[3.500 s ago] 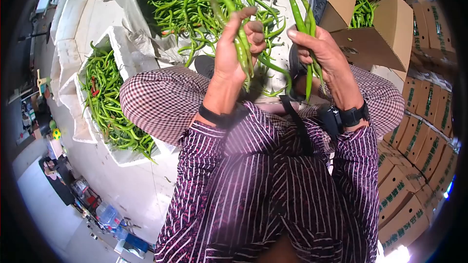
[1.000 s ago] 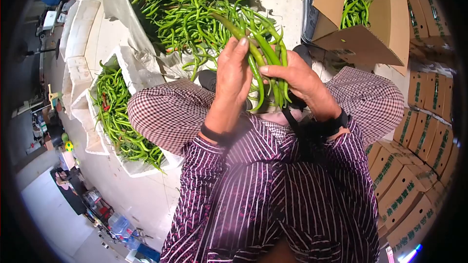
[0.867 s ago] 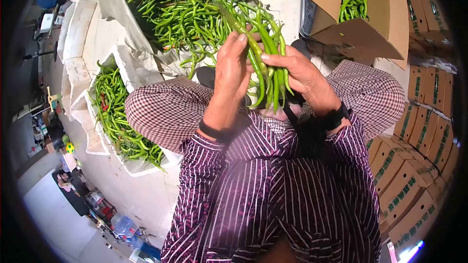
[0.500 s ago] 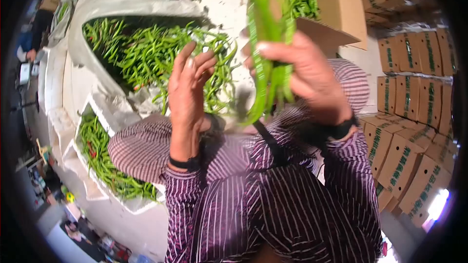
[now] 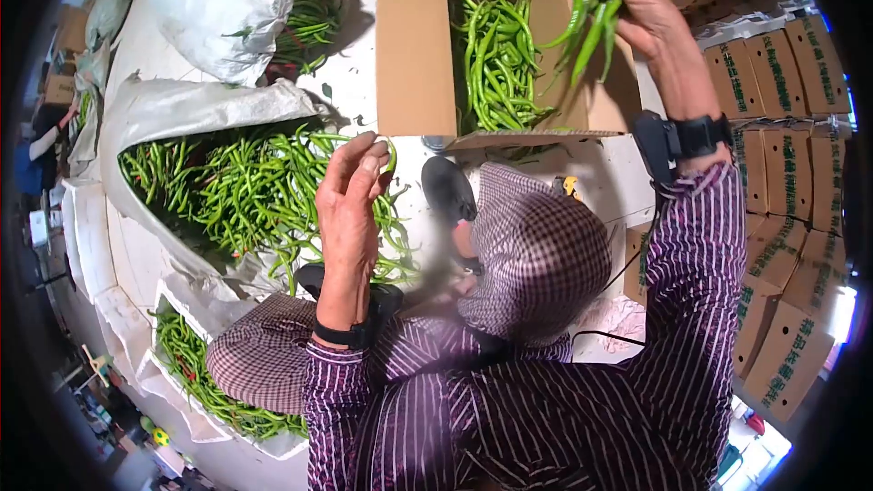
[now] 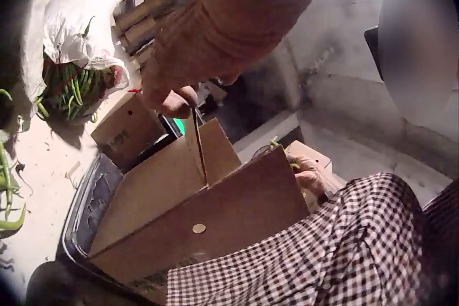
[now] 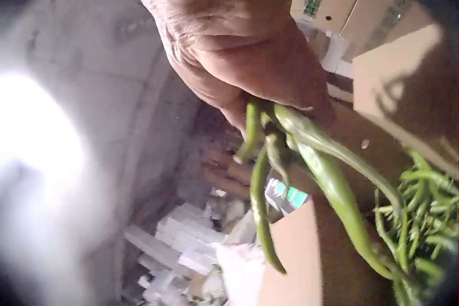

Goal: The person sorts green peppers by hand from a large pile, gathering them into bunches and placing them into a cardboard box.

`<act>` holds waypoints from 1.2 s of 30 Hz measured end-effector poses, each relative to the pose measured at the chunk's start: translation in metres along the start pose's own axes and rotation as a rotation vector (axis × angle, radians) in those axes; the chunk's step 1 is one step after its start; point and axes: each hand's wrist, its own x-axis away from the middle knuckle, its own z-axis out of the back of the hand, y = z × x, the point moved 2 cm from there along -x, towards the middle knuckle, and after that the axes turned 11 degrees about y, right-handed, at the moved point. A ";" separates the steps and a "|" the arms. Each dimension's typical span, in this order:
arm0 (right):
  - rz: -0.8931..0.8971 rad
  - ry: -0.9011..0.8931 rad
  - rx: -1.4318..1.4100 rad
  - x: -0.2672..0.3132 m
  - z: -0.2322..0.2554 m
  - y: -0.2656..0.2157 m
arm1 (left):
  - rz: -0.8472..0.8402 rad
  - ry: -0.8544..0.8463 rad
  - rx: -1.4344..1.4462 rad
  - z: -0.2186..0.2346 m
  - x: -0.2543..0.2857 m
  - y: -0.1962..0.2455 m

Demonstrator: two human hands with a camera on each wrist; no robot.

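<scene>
My right hand [image 5: 647,16] grips a small bunch of long green chili peppers [image 5: 596,32], raised over the right side of an open cardboard box [image 5: 414,45]. In the right wrist view these chili peppers [image 7: 337,195] hang down from the fingers, most of which are hidden behind the back of the hand. Inside the box lies a heap of green chilies [image 5: 498,64]. My left hand [image 5: 348,218] is raised with loosely bent fingers and holds nothing; in the head view it overlaps the right edge of the large chili pile [image 5: 259,186] spilling from an open sack.
A white sack [image 5: 209,9] of chilies lies at the back. At the left stands a white foam crate [image 5: 195,427] with more chilies. Stacked printed cartons [image 5: 791,145] line the right side. My bent knee [image 5: 546,245] is just in front of the box.
Both hands held chilies together; the left has let go and moved left. The right has carried the bunch right and up to the box. The head view has turned toward the box.
</scene>
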 end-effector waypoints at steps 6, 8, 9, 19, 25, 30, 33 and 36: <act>0.101 0.368 0.511 -0.030 0.044 0.035 | -0.096 0.126 -0.099 -0.003 -0.028 -0.011; 0.160 0.368 0.509 -0.015 0.058 0.032 | -0.070 0.144 -0.082 -0.007 -0.035 -0.013; 0.173 0.382 0.616 -0.009 0.062 0.030 | -0.055 0.132 -0.078 -0.008 -0.038 -0.014; -0.149 0.160 0.160 0.014 0.104 0.081 | 0.097 -0.045 -0.148 -0.026 -0.066 -0.033; -0.098 0.139 0.137 0.026 0.052 0.070 | 0.272 -0.051 0.212 0.029 -0.094 -0.063; -0.105 0.198 0.010 0.025 0.028 0.084 | 0.277 0.038 0.265 0.040 -0.104 -0.071; -0.124 0.198 -0.062 0.025 0.026 0.088 | 0.290 0.036 0.270 0.042 -0.105 -0.075; -0.142 0.190 -0.133 0.025 0.026 0.094 | 0.323 0.032 0.304 0.037 -0.105 -0.076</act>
